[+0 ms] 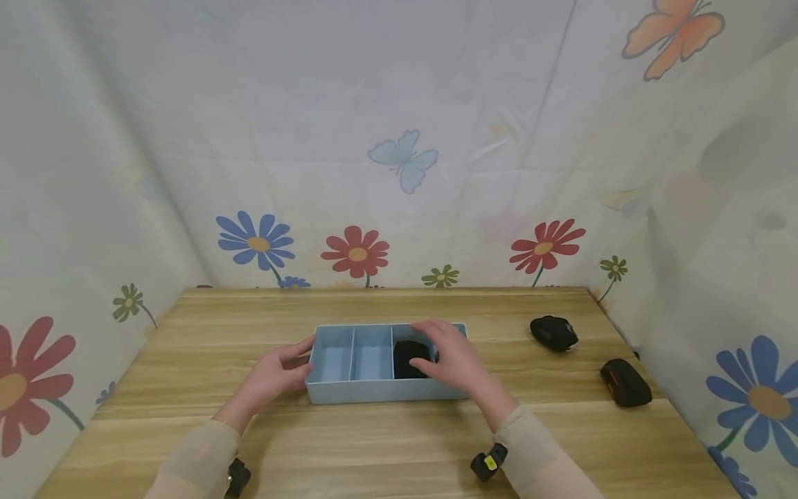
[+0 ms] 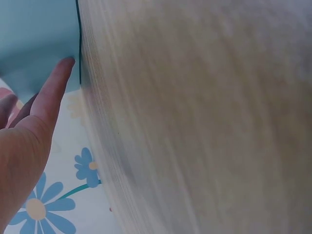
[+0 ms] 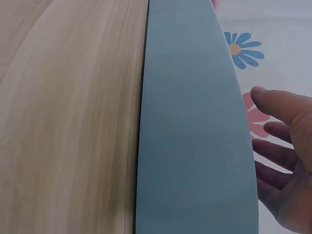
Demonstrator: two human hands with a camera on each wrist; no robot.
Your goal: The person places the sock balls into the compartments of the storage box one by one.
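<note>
A light blue divided box [image 1: 386, 392] stands on the wooden table, its two left compartments bare. In the compartment right of the middle lies a black rounded object [image 1: 406, 359], partly covered by my right hand. My left hand [image 1: 277, 374] is at the box's left end, and in the left wrist view an extended finger [image 2: 56, 87] touches the blue wall. My right hand [image 1: 454, 357] reaches over the box's right part, thumb overlapping the black object and fingers near the far rim. In the right wrist view its fingers are spread and loosely bent, with nothing visible between them.
Two black computer mice lie on the right of the table: one mouse [image 1: 553, 333] farther back, another mouse [image 1: 626, 382] close to the right edge. A flower-printed cloth [image 1: 299, 187] hangs behind and beside the wooden table [image 1: 374, 443].
</note>
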